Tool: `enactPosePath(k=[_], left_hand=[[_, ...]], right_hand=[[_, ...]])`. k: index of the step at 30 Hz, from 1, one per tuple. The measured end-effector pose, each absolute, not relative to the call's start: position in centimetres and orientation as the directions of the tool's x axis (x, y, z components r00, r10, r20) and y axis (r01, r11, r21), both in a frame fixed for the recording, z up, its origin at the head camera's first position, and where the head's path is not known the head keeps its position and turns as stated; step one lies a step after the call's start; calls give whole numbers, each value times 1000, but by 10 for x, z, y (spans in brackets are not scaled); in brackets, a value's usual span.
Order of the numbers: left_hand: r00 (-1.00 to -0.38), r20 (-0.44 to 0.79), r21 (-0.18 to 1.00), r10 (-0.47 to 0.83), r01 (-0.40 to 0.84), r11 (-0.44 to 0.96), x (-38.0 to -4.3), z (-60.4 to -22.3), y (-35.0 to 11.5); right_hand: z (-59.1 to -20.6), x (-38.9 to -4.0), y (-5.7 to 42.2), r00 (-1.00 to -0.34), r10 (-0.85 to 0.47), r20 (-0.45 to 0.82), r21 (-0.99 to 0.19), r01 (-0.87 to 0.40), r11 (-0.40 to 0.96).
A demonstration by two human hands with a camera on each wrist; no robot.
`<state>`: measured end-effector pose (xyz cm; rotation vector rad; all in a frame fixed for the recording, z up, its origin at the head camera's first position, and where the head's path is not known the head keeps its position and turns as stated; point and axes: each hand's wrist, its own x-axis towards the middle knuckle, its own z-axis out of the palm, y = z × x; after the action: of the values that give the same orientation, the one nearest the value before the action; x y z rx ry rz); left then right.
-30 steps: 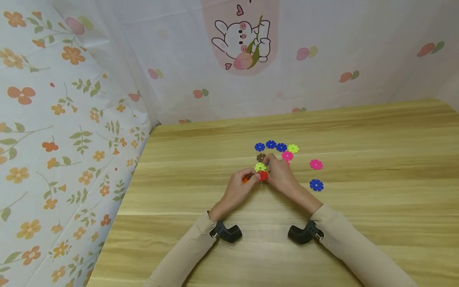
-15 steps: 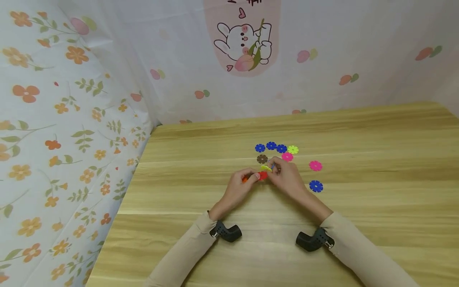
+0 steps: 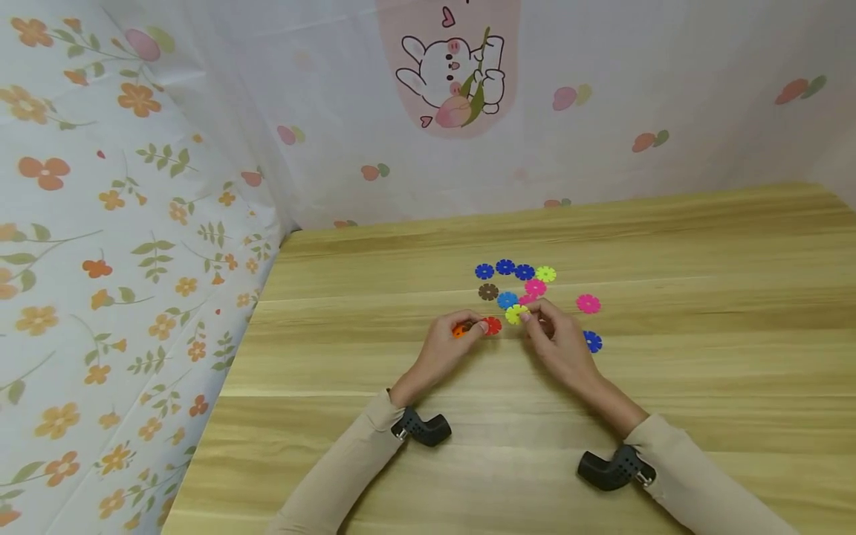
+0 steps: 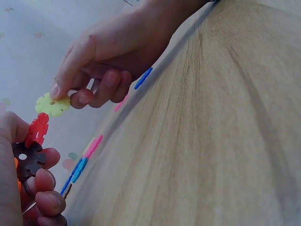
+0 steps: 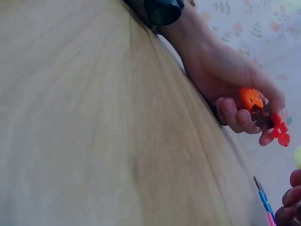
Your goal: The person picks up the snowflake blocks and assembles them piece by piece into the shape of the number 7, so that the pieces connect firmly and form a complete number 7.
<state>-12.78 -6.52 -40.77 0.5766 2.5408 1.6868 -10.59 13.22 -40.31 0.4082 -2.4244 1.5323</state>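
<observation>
My left grip (image 3: pixel 448 342) is pinching a red disc (image 3: pixel 493 326), brown disc (image 4: pixel 34 162) and orange disc (image 5: pixel 250 98), apparently joined, above the bench (image 3: pixel 368 297); my right grip (image 3: pixel 560 344) is clamping a yellow disc (image 3: pixel 513 315) just beside the red. I am probably adding it, the next move likely calling for lining up slots; my left grip is partly hiding the brown and orange

There are five blue discs (image 3: pixel 484 272), three pink (image 3: pixel 588 303), two yellow (image 3: pixel 517 315), two brown (image 3: pixel 488 292), one red (image 3: pixel 493 325), one orange (image 5: pixel 251 98).
</observation>
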Motion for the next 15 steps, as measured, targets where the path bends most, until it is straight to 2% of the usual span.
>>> enactPosePath(k=[2,6,15], left_hand=[[-929,175,894,326,289,342,-133,-419,-64],[-930,157,892,333,277,356,-133,-419,-65],[-926,159,901,342,278,334,-133,-418,-67]], right_hand=[[-404,-106,133,-922,-122,368,-824,-384,416],[-416,-112,135,-903,-148,403,-792,-426,437],[-417,-111,134,-895,-205,396,-778,-445,443]])
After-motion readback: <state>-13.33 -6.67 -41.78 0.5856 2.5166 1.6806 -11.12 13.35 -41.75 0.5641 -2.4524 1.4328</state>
